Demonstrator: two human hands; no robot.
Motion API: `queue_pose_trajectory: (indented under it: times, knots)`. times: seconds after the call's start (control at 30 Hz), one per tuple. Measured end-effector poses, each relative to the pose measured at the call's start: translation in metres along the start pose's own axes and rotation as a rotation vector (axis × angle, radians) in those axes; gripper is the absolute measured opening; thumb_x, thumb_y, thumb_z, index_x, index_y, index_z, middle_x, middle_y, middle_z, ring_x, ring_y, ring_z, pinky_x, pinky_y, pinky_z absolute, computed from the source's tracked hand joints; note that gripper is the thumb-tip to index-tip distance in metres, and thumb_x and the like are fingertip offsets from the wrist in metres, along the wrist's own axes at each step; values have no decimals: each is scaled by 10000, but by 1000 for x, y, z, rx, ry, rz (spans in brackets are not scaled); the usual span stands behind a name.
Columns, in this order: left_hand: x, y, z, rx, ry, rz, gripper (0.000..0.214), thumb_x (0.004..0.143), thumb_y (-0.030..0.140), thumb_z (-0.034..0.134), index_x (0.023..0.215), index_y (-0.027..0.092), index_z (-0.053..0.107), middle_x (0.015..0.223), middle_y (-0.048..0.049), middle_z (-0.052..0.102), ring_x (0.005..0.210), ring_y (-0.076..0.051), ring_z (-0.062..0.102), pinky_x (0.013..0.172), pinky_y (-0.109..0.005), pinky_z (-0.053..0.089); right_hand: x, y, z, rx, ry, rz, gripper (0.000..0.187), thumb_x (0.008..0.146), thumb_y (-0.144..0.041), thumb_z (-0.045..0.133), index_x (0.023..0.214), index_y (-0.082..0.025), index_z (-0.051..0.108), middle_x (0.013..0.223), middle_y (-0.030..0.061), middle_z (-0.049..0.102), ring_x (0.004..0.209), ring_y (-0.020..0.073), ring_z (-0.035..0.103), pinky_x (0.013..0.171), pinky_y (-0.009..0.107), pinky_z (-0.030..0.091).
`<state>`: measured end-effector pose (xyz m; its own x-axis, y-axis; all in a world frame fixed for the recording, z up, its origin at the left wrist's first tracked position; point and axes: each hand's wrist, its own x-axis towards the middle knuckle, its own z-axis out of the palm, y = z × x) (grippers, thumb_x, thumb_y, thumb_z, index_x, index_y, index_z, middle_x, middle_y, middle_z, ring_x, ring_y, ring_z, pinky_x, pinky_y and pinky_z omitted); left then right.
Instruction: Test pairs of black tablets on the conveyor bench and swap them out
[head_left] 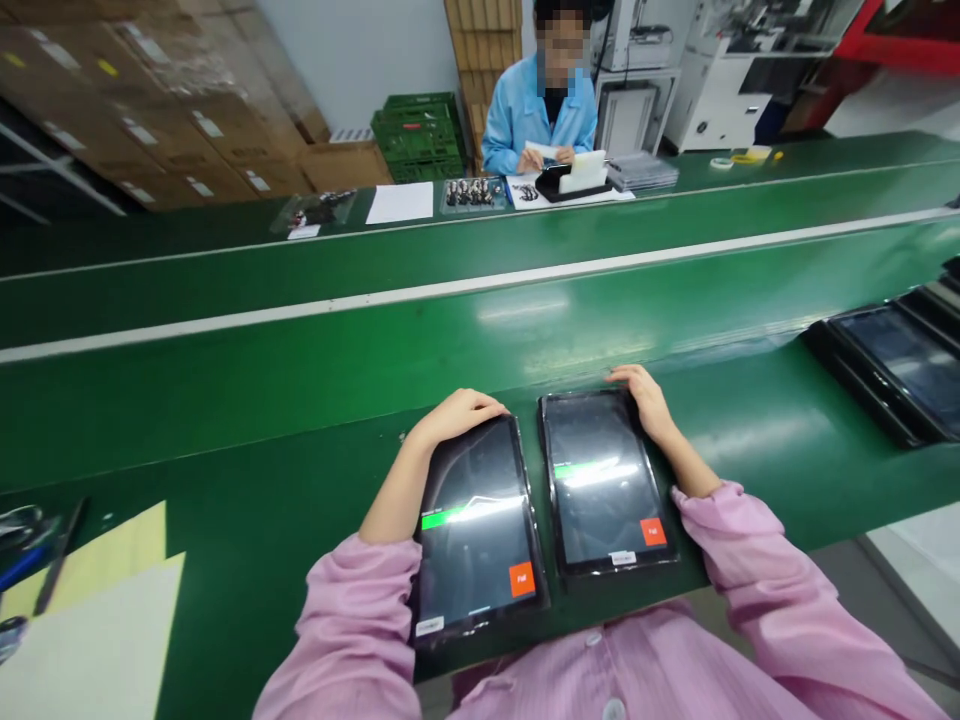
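Observation:
Two black tablets lie face up side by side on the green bench in front of me. The left tablet (476, 550) has a lit screen with a green bar, an orange-red square marked "Fail" and a white label at its lower left corner. A similar green bar and orange-red square show on the right tablet (604, 500), whose white label is at the bottom edge. My left hand (461, 412) rests over the left tablet's top edge, fingers stretched out. At the right tablet's upper right corner is my right hand (646, 398), fingers extended along the top edge.
More black tablets (896, 365) lie at the right. Yellow paper sheets (112, 620) and a dark pen (61, 555) are at the left. Across the green conveyor (420, 350), a person in a blue coat (514, 115) handles something by a black holder (574, 182).

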<state>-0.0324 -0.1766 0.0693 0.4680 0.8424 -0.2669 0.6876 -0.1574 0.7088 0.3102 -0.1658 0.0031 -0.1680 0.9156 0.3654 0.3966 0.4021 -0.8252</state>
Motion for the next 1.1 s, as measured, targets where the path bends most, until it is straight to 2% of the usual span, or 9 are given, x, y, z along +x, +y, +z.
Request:
queue_pose_trajectory:
  times: [0.13, 0.27, 0.37, 0.43, 0.53, 0.63, 0.8, 1.0, 1.1]
  knots:
    - [-8, 0, -1, 27, -16, 10, 386, 816, 476, 562, 991, 198, 766, 1024, -48, 775, 937, -248, 706, 852, -309, 500, -3, -16, -15, -293, -151, -199, 687, 998, -659, 249, 925, -243, 791, 1216, 115, 588, 1137, 310, 539, 987, 502, 420]
    - [-12, 4, -4, 93, -69, 8, 483, 713, 470, 696, 1116, 205, 731, 1097, -55, 758, 968, -263, 697, 856, -317, 502, -2, -25, -22, -350, -272, -316, 683, 1024, -597, 222, 847, -284, 803, 1247, 81, 599, 1138, 305, 525, 972, 502, 394]
    - [-11, 6, -3, 73, -44, -28, 435, 817, 519, 575, 1053, 199, 752, 1084, -64, 762, 983, -267, 700, 874, -329, 499, -3, -22, -21, -358, -205, -269, 702, 1023, -603, 169, 980, -289, 795, 1244, 87, 600, 1142, 303, 523, 981, 501, 380]
    - [-10, 6, -2, 74, -16, -50, 419, 857, 478, 502, 1011, 188, 762, 1049, -66, 769, 963, -262, 706, 873, -333, 501, -3, -21, -20, -395, -157, -218, 714, 1011, -636, 164, 1031, -289, 787, 1230, 96, 604, 1141, 310, 519, 976, 508, 375]
    - [-11, 5, -3, 92, -47, -40, 418, 795, 427, 579, 1085, 175, 743, 1079, -68, 763, 971, -265, 707, 882, -333, 509, -2, -22, -20, -356, -214, -223, 752, 1002, -666, 171, 873, -289, 808, 1160, 85, 637, 1091, 298, 545, 965, 496, 378]
    - [-14, 7, -7, 103, -113, -12, 523, 758, 475, 645, 1193, 192, 704, 1191, -64, 727, 1060, -283, 685, 926, -342, 501, -1, -26, -22, -219, -234, -254, 748, 1021, -632, 190, 779, -278, 804, 1089, 66, 658, 1025, 266, 580, 966, 458, 393]
    - [-18, 18, -9, 142, -92, -90, 540, 871, 538, 462, 1194, 185, 712, 1258, -53, 694, 1151, -277, 648, 1014, -334, 462, -2, -20, -21, -213, -22, -219, 664, 1040, -548, 261, 784, -267, 806, 1040, 65, 664, 986, 253, 592, 920, 430, 419]
    - [-18, 24, -7, 198, -105, -132, 486, 809, 443, 537, 1204, 211, 701, 1245, -31, 705, 1126, -272, 659, 1005, -323, 479, -2, -14, -16, -266, -64, -274, 555, 1030, -444, 346, 751, -283, 797, 1052, 56, 669, 974, 253, 589, 926, 463, 392]
    - [-19, 25, -2, 213, -93, -132, 519, 894, 484, 401, 1237, 202, 670, 1315, -51, 663, 1221, -267, 601, 1064, -346, 441, -1, -16, -15, -168, -3, -236, 560, 1023, -493, 350, 765, -265, 792, 1057, 63, 660, 974, 256, 592, 932, 458, 414]
